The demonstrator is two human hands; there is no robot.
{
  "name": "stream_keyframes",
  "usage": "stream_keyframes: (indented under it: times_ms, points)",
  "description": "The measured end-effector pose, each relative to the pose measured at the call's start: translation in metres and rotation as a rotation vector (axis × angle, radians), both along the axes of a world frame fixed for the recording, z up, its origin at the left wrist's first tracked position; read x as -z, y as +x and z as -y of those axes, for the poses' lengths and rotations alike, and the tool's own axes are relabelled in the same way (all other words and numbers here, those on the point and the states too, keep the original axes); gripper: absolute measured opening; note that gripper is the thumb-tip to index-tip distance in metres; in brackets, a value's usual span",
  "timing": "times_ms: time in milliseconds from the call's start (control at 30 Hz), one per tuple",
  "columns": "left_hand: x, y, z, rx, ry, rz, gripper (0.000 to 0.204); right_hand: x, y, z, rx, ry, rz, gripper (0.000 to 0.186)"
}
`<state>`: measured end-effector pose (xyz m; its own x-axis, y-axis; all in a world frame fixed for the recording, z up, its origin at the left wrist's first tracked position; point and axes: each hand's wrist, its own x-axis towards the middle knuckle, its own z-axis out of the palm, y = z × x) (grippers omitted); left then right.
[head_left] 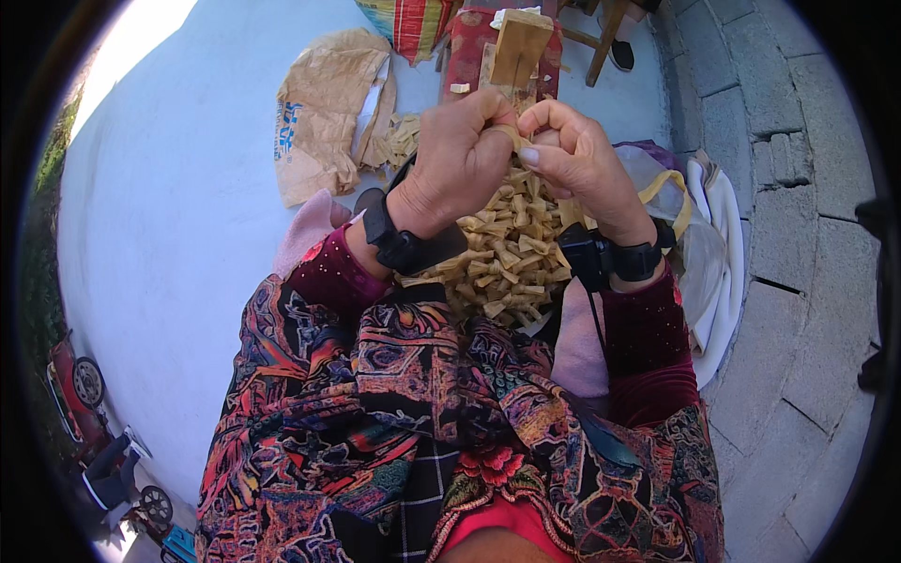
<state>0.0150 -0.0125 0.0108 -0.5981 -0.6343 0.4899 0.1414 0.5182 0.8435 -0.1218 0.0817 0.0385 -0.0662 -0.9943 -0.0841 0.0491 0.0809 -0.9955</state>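
Both hands meet in front of my chest, above a heap of small tan knotted pieces (511,249) with flared ends. My left hand (455,159) is closed, thumb and forefinger pinching a pale yellow strip (511,137). Fingers bent, my right hand (587,164) pinches at the same strip from the other side. Most of the strip is hidden by the fingers, and its material is hard to tell. The heap sits at my lap, partly covered by my wrists.
An upright wooden block (519,49) stands on a red-covered bench (467,58) ahead. At left lies a brown paper sack (324,117) beside loose flat strips (404,136). White plastic sheeting (715,272) lies at right, near a grey block wall (798,235). A colourful woven bag (413,26) stands beyond.
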Motion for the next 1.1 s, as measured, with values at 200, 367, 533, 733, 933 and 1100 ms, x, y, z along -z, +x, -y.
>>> stream_keyframes:
  times_ms: [200,367,533,733,933,1100]
  points:
    - [-0.011,-0.001,0.015,0.230,0.582,0.224,0.009,0.004,-0.004,0.001,0.040,-0.113,-0.134,0.015]
    - [-0.009,-0.006,0.019,0.011,0.180,0.300,0.009,0.012,-0.012,0.004,-0.128,-0.081,0.603,0.015]
    - [-0.012,-0.009,0.021,0.084,-0.017,0.136,0.014,0.012,-0.014,0.007,0.096,-0.095,0.408,0.015]
    - [-0.024,0.000,0.032,0.363,0.085,0.351,0.023,0.010,-0.014,0.009,0.058,-0.113,0.245,0.017]
    - [-0.025,0.010,0.030,0.749,1.056,-0.141,0.032,-0.007,-0.026,-0.004,0.062,-0.165,0.027,0.018]
    - [-0.020,0.021,0.045,0.805,0.790,-0.035,0.031,-0.011,-0.037,-0.014,0.145,-0.232,-0.083,0.017]
